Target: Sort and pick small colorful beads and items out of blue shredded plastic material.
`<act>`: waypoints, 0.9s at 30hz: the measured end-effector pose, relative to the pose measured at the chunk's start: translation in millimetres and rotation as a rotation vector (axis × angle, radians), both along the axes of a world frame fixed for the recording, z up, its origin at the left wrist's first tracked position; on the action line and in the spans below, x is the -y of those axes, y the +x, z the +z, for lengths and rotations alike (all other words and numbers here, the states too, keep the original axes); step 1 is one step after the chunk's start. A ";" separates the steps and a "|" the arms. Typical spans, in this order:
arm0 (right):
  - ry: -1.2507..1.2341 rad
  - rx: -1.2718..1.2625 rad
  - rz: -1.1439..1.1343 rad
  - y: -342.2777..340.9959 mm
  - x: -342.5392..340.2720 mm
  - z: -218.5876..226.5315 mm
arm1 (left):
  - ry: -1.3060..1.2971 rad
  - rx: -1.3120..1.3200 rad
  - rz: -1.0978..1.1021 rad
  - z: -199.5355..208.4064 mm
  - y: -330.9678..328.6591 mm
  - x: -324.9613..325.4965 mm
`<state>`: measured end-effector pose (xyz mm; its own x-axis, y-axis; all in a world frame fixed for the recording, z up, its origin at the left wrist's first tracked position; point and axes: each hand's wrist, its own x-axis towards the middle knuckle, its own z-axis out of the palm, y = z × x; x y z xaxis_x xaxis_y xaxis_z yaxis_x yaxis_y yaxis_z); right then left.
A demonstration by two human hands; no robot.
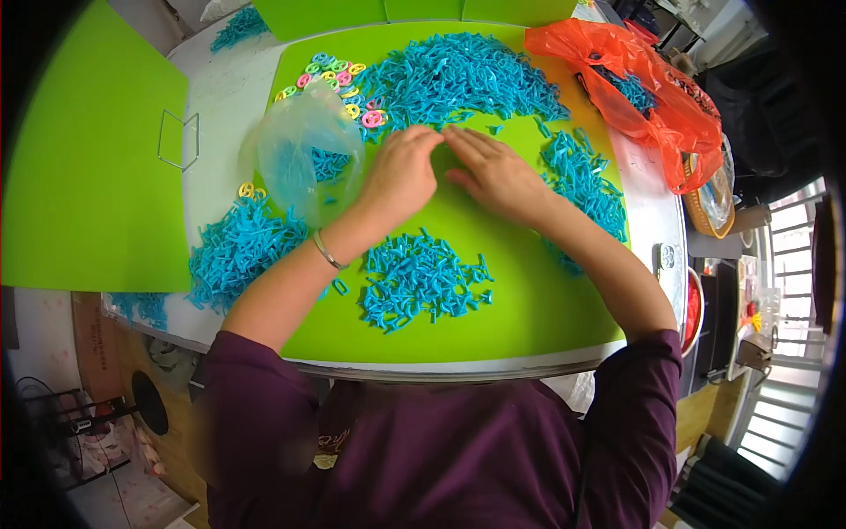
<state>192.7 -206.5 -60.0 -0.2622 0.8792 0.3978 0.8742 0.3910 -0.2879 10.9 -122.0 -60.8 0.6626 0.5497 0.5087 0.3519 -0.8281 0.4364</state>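
Turquoise plastic pcs everywhere, small clip-like bits heaped on a green mat (529, 300) that covers the bench (220, 106). Taking the mat as landmark: biggest heap (467, 75) sits along its far edge, a smaller pile (419, 280) lies near its front centre, another strip (586, 181) runs down its right side, and one more pile (236, 251) spills off its left edge onto the bench.

Both hands meet at mat centre, just in front of the far heap. Left hand (398, 176) is knuckles-up, fingers curled under, w/ a thin bracelet (326, 253) on the wrist. Right hand (493, 172) lies flatter, fingers pointing toward the left one, tips touching or nearly so. Whatever they pinch is hidden under the fingers; can't tell if either actually holds a pc, probably one of the turquoise bits.

Handling, judged by look: pcs are v. light, stiff, smooth, prone to tangle and skate on the mat. Best taken one at a time by fingertip pinch across the narrow body, not scooped.

Also on the mat: a clear plastic bag (304, 154) w/ a few pcs inside at its left edge, and multicoloured rings (339, 79) at the far left corner. An orange bag (643, 88) lies off the mat's far right corner.
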 end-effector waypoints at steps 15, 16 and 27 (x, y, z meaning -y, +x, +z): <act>0.071 0.336 -0.292 60.1 45.4 26.1 | -0.003 -0.093 -0.108 -9.5 26.5 -4.8; 0.028 0.172 -0.349 62.4 29.3 20.8 | 0.006 -0.059 -0.123 -11.5 30.6 -5.4; -0.237 -0.087 0.162 17.0 9.7 8.3 | -0.541 -0.368 -0.236 29.3 -25.8 6.0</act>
